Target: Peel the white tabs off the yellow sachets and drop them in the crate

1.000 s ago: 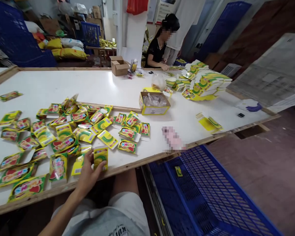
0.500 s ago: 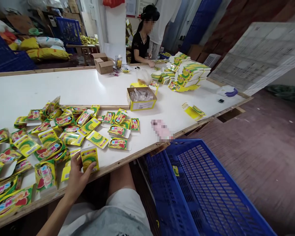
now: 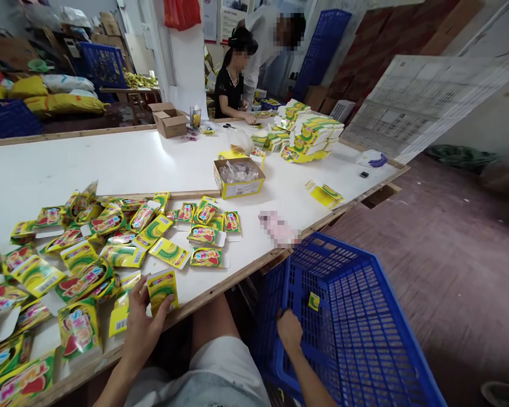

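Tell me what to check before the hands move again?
1. Left hand fingers grip the small yellow-green cardboard box: ok.
2. Box stands upright at the white table's wooden edge: ok.
3. Right hand touches the blue plastic crate wall: ok.
4. Crate sits level: not ok, tilted.
5. Box flaps closed: cannot tell.
6. Loose yellow packets lie apart from the held box: ok.

Pretty cluttered workshop here: a long white table [image 3: 123,161] with a wooden edge is taking up most of the room, and a dark reddish floor [image 3: 445,265] is running along its right side. Yellow sacks [image 3: 63,103] and blue crates [image 3: 104,65] are piling up at the back left, a white pillar [image 3: 182,62] is standing mid-room, and soft daylight is coming in
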Demonstrator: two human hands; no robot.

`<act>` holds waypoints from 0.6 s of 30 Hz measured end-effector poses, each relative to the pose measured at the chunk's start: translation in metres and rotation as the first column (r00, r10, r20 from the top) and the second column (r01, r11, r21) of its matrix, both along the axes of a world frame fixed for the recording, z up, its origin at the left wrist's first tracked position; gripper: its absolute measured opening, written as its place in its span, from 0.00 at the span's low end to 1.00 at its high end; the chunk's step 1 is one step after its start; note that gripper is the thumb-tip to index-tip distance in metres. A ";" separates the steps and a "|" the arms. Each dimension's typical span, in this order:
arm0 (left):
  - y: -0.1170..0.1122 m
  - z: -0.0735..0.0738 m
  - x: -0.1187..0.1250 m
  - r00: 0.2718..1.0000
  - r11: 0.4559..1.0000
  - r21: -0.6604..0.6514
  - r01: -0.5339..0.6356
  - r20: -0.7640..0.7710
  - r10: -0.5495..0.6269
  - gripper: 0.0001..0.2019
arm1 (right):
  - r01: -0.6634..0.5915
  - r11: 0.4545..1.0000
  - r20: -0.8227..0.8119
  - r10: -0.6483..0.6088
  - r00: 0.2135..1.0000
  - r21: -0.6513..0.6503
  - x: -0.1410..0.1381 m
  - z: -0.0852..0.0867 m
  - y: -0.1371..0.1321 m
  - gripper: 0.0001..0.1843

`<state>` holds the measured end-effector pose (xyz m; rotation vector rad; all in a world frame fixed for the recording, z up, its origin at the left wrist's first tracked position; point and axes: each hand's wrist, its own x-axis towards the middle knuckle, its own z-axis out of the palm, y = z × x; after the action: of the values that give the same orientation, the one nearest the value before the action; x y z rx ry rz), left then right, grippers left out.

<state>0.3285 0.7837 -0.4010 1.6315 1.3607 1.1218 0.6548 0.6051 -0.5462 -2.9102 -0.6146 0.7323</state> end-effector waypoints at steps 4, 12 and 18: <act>0.001 -0.010 0.000 0.998 0.999 0.031 0.016 -0.060 -0.014 0.32 | 0.025 0.994 -0.041 -0.020 0.999 0.108 0.013 -0.002 0.044 0.18; 0.002 -0.006 -0.001 0.998 0.999 0.022 0.042 -0.047 -0.041 0.32 | -0.164 0.902 -0.128 0.232 0.964 0.400 -0.036 -0.002 0.072 0.16; -0.001 -0.005 0.000 0.997 0.998 0.058 0.030 -0.066 -0.026 0.32 | -0.217 0.964 -0.113 0.235 0.965 0.155 -0.051 0.005 -0.011 0.18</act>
<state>0.3285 0.7823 -0.4058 1.7383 1.3534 1.1108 0.6037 0.5942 -0.5409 -2.6653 -0.9536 0.8568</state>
